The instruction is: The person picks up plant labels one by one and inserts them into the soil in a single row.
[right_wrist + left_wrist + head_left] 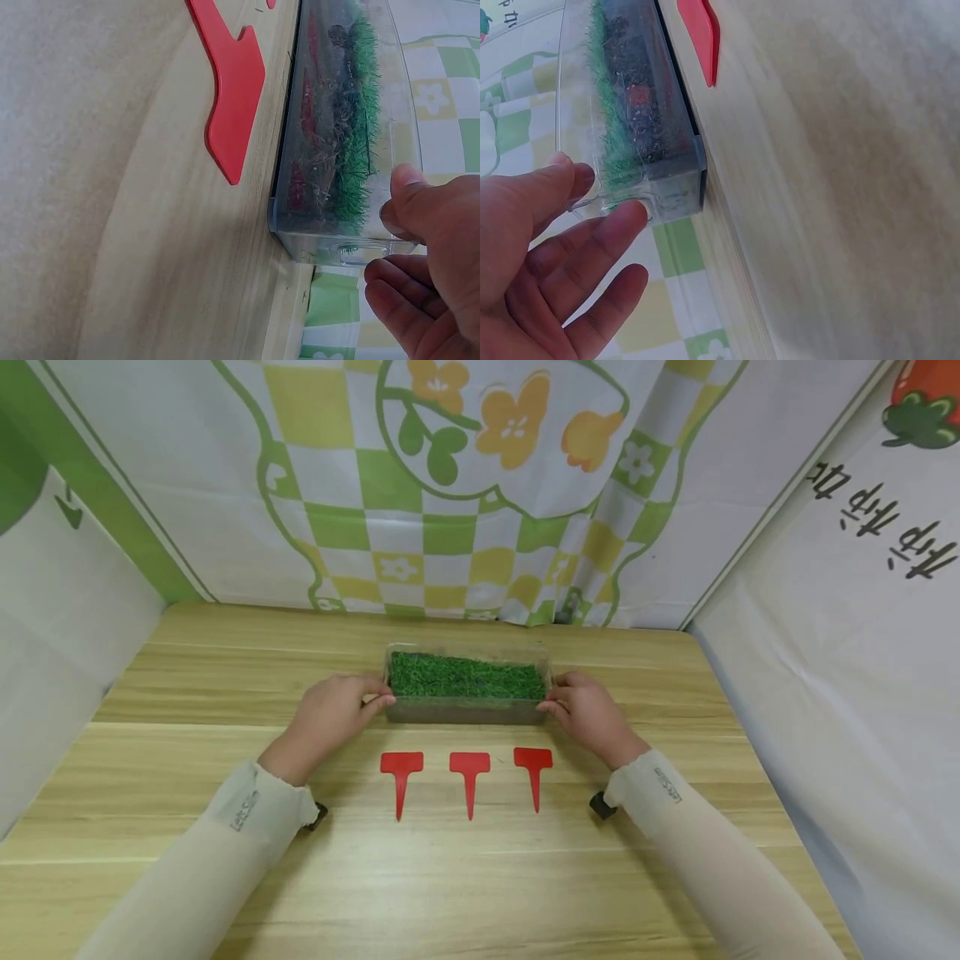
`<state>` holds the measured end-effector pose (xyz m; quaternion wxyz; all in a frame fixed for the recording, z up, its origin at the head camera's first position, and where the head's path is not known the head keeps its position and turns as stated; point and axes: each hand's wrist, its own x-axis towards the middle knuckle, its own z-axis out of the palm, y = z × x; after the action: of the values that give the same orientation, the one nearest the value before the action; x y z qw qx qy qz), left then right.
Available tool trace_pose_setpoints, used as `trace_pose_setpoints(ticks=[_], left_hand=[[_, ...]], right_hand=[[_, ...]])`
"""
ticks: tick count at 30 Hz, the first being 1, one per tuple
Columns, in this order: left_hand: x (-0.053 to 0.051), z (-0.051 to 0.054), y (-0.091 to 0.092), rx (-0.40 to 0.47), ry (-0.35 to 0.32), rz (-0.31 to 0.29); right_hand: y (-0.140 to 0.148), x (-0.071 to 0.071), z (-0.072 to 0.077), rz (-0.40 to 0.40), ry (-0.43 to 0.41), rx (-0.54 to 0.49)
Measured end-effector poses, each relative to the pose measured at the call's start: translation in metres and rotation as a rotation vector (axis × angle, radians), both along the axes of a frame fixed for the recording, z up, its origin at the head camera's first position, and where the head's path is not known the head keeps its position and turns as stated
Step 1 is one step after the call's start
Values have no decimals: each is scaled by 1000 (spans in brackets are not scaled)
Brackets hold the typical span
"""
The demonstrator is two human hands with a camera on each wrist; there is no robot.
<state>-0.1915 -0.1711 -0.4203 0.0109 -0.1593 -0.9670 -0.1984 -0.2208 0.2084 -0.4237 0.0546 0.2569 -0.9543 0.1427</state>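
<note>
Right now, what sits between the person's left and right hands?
A clear box of green turf, its ends gripped by the left hand and right hand; the head view shows it.

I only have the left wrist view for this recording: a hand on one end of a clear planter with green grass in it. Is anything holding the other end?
Observer: Yes, the head view shows the right hand gripping the opposite end of the clear planter.
Operator: I see only part of one flat red piece. Are there more?
Observer: Yes, three red T-shaped markers lie in a row in front of it.
</note>
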Motion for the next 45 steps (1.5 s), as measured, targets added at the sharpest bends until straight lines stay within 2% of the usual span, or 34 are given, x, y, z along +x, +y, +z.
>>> trace_pose_setpoints(ticks=[8,15,20,27,31,38,45], left_hand=[[6,5,1,-17,15,-3],[6,5,1,-59,29,-30],[4,6,0,-36,-19,-24],[-5,9,0,14,-80,3],[-11,4,0,21,-107,14],[-24,-7,-1,37,-108,33],[-28,-12,-2,15,-121,28]], right_hand=[[0,2,1,9,16,-20],[0,3,2,8,12,-27],[1,5,2,17,22,-32],[1,4,1,17,39,-44],[0,4,-1,18,37,-35],[-1,3,-4,18,33,-32],[0,3,-5,26,45,-40]])
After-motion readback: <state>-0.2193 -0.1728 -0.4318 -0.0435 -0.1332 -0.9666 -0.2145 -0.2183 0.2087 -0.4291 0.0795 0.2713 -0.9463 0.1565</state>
